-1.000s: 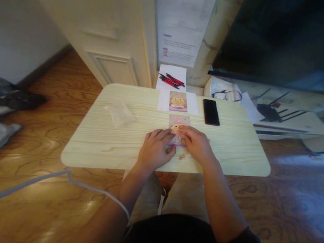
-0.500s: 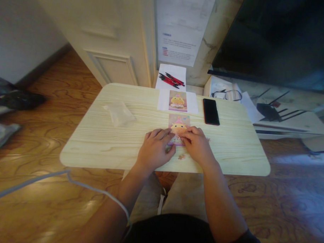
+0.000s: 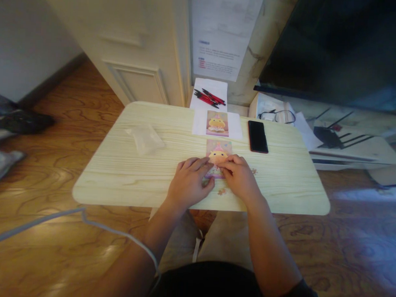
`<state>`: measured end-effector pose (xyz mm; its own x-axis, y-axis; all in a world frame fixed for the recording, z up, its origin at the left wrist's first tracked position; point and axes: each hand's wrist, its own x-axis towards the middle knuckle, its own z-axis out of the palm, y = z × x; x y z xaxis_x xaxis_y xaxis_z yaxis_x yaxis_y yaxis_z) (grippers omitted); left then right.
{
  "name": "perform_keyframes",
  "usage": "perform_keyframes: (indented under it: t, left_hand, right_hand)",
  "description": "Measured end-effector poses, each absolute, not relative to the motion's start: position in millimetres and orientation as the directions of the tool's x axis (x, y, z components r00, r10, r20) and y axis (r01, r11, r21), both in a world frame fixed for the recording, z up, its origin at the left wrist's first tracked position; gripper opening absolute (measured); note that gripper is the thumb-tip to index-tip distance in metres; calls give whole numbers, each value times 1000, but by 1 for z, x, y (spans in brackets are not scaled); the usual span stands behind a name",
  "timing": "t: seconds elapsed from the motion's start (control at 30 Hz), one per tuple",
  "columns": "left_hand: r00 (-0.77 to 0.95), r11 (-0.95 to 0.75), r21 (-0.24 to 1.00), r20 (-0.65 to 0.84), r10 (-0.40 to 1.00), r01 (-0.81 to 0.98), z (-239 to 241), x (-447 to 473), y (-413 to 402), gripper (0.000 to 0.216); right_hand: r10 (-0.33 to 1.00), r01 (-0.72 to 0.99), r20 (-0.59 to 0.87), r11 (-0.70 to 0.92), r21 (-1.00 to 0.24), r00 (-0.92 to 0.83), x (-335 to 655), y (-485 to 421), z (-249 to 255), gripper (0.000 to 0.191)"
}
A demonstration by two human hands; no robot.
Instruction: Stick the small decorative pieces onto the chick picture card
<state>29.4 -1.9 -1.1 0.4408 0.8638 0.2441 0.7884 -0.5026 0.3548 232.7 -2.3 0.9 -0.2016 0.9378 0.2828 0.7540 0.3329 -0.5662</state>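
A small picture of a yellow character in a pink party hat, which looks like a jigsaw puzzle, lies near the table's front middle. Over its left edge lies my left hand, open, fingers stretched and fingertips resting on the picture. My right hand is closed in a pinch above the lower right part; whatever is between the fingertips is too small and covered to make out. Small brownish pieces lie just below the picture, and another piece shows beside my right hand. Both hands hide much of the picture's lower half.
Behind the picture, a white sheet bears a similar printed picture. A black phone lies to its right, a clear plastic bag to the left. Several red pens rest on paper beyond the table. A grey cable crosses my left forearm.
My right hand has shifted very slightly left, with its fingers still pinched over the picture, and the piece beside it shows more. My left hand stays in place.
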Motion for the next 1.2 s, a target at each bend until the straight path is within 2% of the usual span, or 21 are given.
perform_keyframes:
  t: [0.23, 0.4, 0.63, 0.8, 1.2]
  left_hand:
    - [445, -506, 353, 245, 862, 787, -3, 29, -2, 39]
    - [441, -502, 354, 244, 864, 789, -3, 29, -2, 39]
    - [442, -505, 353, 247, 862, 788, -2, 29, -2, 39]
    - [442, -506, 356, 248, 862, 786, -2, 29, -2, 38]
    - [434, -498, 365, 247, 866, 786, -2, 30, -2, 39]
  right_hand:
    - [962, 787, 259, 229, -573, -91, 236, -4, 1, 12]
    - [968, 787, 225, 221, -576, -106, 235, -2, -1, 7]
    - [968, 755, 222, 232, -613, -117, 233, -3, 0, 14]
    - [970, 774, 218, 220, -594, -108, 234, -5, 2, 10]
    - [955, 739, 253, 280, -613, -151, 233, -2, -4, 22]
